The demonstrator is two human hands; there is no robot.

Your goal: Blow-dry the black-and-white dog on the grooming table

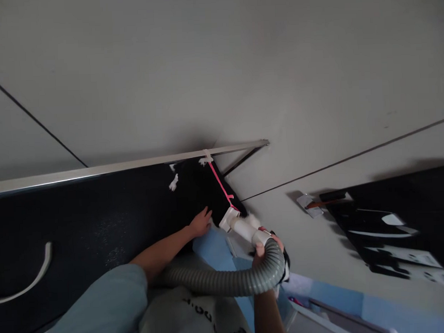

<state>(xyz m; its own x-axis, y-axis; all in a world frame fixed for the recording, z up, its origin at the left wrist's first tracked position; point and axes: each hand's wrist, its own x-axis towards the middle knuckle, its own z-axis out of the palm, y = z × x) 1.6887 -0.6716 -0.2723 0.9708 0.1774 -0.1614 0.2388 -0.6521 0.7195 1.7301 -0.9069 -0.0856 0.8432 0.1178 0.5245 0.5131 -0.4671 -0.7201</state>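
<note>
My right hand [265, 246] is closed around the white vacuum tube [246, 230] where the grey ribbed hose [226, 280] joins it. The white nozzle [229, 218] points at the base of a black cabinet panel [100, 224], beside a pink strip [221, 185] running down its edge. My left hand [201, 222] rests against the black panel just left of the nozzle, fingers stretched out and holding nothing. Small white scraps [173, 182] cling to the panel above. White fluff [252, 217] lies right by the nozzle.
A curved light handle [32, 277] sits on the black panel at the far left. Pale floor tiles [241, 78] fill the upper view. A glossy black object [391, 228] lies at the right, with a small card [310, 204] beside it. A blue mat [213, 249] lies under my hands.
</note>
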